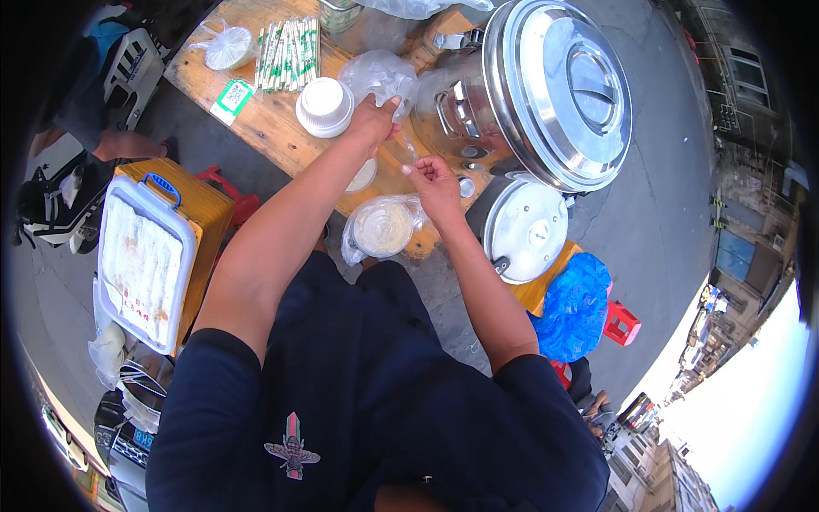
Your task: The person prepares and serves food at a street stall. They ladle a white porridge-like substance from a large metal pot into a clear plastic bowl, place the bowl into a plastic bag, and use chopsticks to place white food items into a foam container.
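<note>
My left hand (373,127) reaches over the wooden table, its fingers at a bunch of clear plastic bags (379,78). My right hand (432,187) is nearer to me, thumb and forefinger pinched on a thin strip of clear plastic (409,150) that runs up towards the left hand. Nearest my body, a lidded round tub (382,228) of pale food sits in an open clear bag. A stack of white plastic lids or bowls (325,107) stands left of my left hand. Partly under my left forearm is a round pale lid or container (363,176).
Paper-wrapped chopsticks (288,54), a bagged bowl (229,48) and a printed code card (233,99) lie at the left. A large steel pot (556,96) and a pressure cooker (526,230) stand right. A yellow box (211,201), a blue bag (571,307) and a red stool (620,323) flank me.
</note>
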